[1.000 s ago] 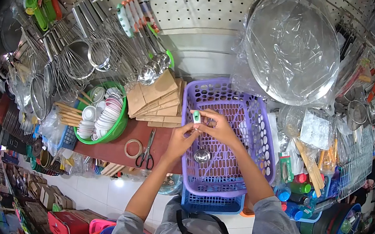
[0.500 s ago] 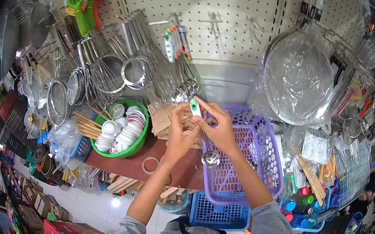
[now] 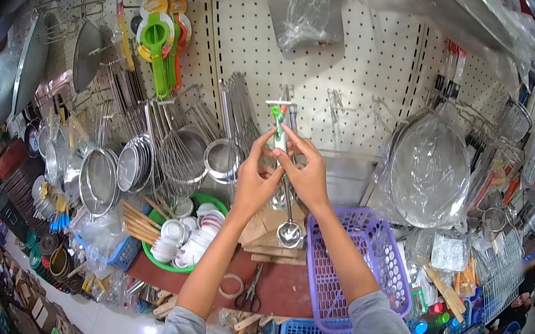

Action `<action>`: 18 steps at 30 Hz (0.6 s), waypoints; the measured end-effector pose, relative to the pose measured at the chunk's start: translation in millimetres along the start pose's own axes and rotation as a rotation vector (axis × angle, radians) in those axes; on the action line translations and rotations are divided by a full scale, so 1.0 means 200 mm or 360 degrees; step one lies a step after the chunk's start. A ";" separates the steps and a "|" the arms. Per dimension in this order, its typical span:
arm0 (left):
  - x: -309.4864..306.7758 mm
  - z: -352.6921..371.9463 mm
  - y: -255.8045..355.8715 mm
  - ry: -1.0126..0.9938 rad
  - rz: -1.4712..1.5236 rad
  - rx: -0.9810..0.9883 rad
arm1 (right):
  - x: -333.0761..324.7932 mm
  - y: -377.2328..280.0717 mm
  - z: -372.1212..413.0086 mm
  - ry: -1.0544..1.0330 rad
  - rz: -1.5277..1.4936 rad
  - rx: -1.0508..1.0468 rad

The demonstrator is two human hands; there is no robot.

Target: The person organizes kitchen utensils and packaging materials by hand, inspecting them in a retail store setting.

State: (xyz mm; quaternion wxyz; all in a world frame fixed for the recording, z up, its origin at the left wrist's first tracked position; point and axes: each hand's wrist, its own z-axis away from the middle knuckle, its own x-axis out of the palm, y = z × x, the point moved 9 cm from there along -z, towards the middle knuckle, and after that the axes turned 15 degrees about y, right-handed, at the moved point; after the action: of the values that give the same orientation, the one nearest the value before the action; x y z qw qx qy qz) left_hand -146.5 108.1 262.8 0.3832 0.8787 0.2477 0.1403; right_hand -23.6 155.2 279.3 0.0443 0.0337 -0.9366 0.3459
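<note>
A small metal ladle (image 3: 289, 234) with a white and green handle hangs bowl-down between my hands. Its handle end is up against a pegboard hook (image 3: 278, 103), overlapping other utensil handles there. My left hand (image 3: 256, 178) pinches the handle from the left, fingertips close under the green tip. From the right, my right hand (image 3: 307, 175) grips the same handle with thumb and fingers. Behind the hands, brown cardboard (image 3: 273, 225) rests on the red shelf (image 3: 293, 282). Wire whisks (image 3: 178, 155) and a round strainer (image 3: 223, 159) hang just left of the hands.
A purple basket (image 3: 324, 303) stands on the right of the shelf, a green basin (image 3: 167, 265) of white spoons on the left. Scissors (image 3: 252, 293) and a tape roll (image 3: 231, 286) lie in front. Wrapped large strainers (image 3: 431, 168) hang at right.
Both hands have lifted the ladle up and forward from above the shelf to the hook on the pegboard. The view has tilted upward, and the scissors now show.
</note>
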 end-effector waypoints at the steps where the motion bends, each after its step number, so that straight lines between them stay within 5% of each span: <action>1: 0.00 -0.04 0.00 -0.0013 -0.0038 0.0007 | 0.02 0.00 -0.03 0.0009 0.0054 -0.0012; 18: 0.03 -0.25 -0.09 -0.0133 0.0027 0.0131 | 0.10 0.11 -0.13 0.0094 0.0275 -0.0011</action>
State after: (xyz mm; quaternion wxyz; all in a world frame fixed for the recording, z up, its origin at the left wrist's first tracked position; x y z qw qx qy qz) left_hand -168.7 152.2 282.2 0.3557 0.9008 0.2296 0.0964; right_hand -44.6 188.5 286.5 0.0421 -0.0576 -0.9354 0.3462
